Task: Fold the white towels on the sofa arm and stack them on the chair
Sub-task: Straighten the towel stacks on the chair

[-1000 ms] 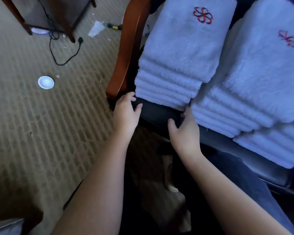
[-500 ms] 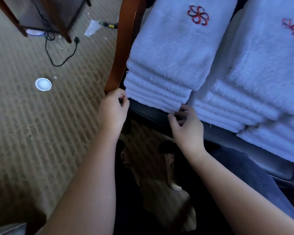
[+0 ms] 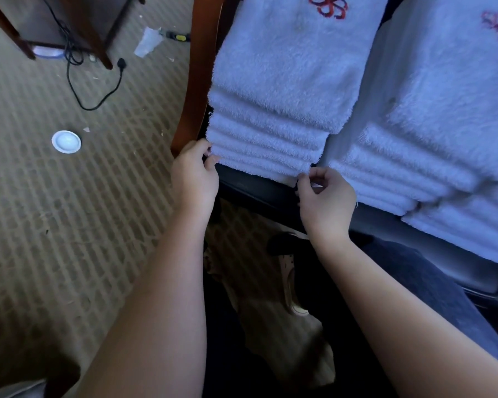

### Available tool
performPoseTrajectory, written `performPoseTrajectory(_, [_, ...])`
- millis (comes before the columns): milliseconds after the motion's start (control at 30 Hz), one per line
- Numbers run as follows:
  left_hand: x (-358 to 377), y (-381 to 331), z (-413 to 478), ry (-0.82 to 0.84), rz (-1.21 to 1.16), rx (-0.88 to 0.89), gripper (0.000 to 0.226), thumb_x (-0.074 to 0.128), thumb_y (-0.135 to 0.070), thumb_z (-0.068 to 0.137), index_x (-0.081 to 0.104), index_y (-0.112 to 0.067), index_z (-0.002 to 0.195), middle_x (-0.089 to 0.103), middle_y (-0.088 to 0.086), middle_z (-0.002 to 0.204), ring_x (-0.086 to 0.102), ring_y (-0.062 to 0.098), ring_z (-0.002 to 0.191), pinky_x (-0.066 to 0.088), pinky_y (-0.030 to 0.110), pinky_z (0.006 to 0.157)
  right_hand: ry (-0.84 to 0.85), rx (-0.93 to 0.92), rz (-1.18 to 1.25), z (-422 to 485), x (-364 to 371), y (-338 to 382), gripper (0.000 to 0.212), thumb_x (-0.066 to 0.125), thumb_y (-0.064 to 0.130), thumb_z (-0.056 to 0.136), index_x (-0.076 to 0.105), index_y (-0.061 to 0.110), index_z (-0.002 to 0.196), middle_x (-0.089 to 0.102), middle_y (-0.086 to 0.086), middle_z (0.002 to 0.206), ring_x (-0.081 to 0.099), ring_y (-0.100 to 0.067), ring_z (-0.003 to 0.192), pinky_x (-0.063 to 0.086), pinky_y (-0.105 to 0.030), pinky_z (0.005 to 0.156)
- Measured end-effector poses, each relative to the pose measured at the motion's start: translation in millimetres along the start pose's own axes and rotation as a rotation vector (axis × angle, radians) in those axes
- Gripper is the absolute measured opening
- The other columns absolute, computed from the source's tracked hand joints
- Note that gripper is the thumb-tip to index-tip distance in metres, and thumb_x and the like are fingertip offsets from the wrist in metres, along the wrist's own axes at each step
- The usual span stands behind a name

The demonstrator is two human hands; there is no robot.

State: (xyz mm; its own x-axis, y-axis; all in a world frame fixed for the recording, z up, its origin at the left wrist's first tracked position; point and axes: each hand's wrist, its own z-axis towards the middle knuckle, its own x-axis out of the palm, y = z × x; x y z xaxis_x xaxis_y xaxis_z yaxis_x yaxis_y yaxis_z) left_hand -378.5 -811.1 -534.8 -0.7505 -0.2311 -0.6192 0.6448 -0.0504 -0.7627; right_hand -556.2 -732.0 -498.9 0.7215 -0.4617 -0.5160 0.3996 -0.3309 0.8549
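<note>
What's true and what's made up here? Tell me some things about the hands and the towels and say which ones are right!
1. The left hand and right hand pinch the bottom front corners of the left towel stack. True.
2. The top towel has a green flower stitched on it. False: the stitched emblem is red.
3. There is only one pile of towels. False: a second stack sits right beside it.
4. A black cable lies on the carpet. True.
5. A round white lid sits on top of the towels. False: the lid lies on the carpet, away from the towels.
</note>
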Motion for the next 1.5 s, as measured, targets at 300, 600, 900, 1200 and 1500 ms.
performPoseTrajectory(300, [-28,-21,-5,0.088,-0.356,-0.142,0.025,0.069,-0.014,0.088,0.059,-0.024,0.109,0.063,-0.014,0.108,0.063,0.001,0.083,0.058,0.032,0.078,0.005,-0.093,0.042,-14,-7,8,0.015,0.069,0.031,0.087,0.057,0.028,0.097,0.056,0.042,0.068,0.058,0.007,0.064,0.038,-0.002,0.067])
performPoseTrajectory(600, [-14,-25,-3,0.030,-0.449,-0.223,0.026,0.064,0.000,0.087,0.062,-0.023,0.099,0.066,0.007,0.099,0.071,0.016,0.083,0.058,0.040,0.084,-0.046,-0.157,0.010,-1,-4,10,0.018,0.060,0.029,0.094,0.050,0.033,0.079,0.061,0.018,0.070,0.066,-0.016,0.065,0.044,-0.019,0.062])
performPoseTrajectory(900, [-16,-31,-2,0.010,-0.410,-0.168,0.035,0.055,0.007,0.089,0.067,-0.024,0.099,0.065,-0.011,0.085,0.069,0.009,0.079,0.058,0.036,0.083,-0.035,-0.129,0.019,3,-5,8,0.009,0.057,0.027,0.096,0.049,0.026,0.093,0.064,0.018,0.081,0.067,-0.006,0.061,0.052,-0.027,0.068])
performPoseTrajectory(1200, [-44,-50,-7,0.052,-0.383,-0.032,0.025,0.066,-0.031,0.090,0.062,-0.036,0.114,0.064,-0.016,0.112,0.063,0.002,0.088,0.056,0.043,0.086,-0.119,-0.193,0.098,-15,-8,14,0.024,0.064,0.030,0.092,0.059,0.021,0.113,0.057,0.030,0.086,0.059,0.015,0.077,0.045,-0.006,0.067])
performPoseTrajectory(1500, [-37,-47,4,-0.010,-0.383,0.014,0.003,0.059,-0.020,0.093,0.061,-0.022,0.094,0.065,-0.021,0.077,0.065,0.011,0.080,0.056,0.049,0.078,-0.187,-0.333,0.176,-14,-11,30,0.026,0.068,0.027,0.090,0.050,0.030,0.108,0.057,0.023,0.109,0.062,0.006,0.081,0.046,-0.007,0.063])
